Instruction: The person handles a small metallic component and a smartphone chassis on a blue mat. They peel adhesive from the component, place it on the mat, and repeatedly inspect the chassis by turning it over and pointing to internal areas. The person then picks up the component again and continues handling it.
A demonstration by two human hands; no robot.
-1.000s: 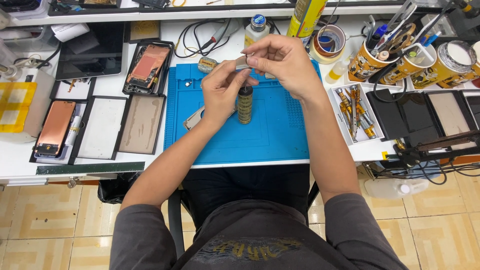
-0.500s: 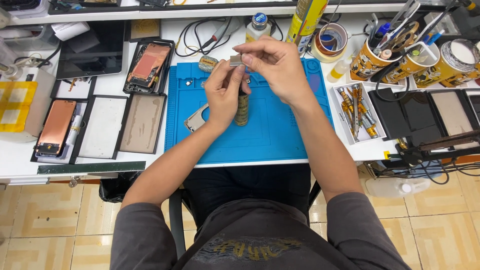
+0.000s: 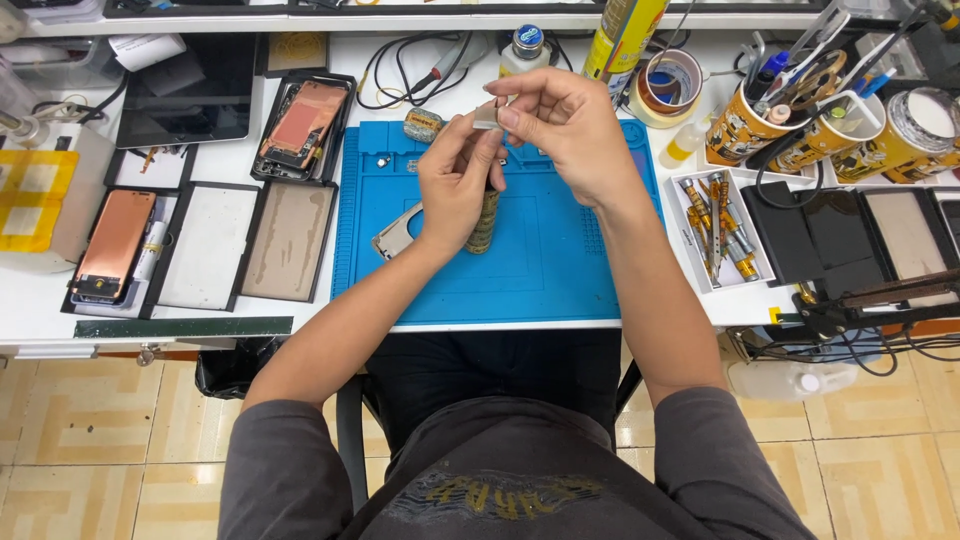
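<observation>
Lifting slightly, both hands [image 3: 520, 150] now pinch small part [image 3: 487, 120].

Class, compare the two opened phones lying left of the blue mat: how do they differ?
The upper phone lies tilted in a black tray close to the blue mat; the lower phone lies nearer the table's left edge, almost straight. The upper one looks more cluttered inside. Both show copper-coloured insides, and neither hand touches them.

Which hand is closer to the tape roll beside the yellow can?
Right. The right hand is just left of the tape roll, apart from it. The left hand is farther left and lower, over the blue mat.
</observation>
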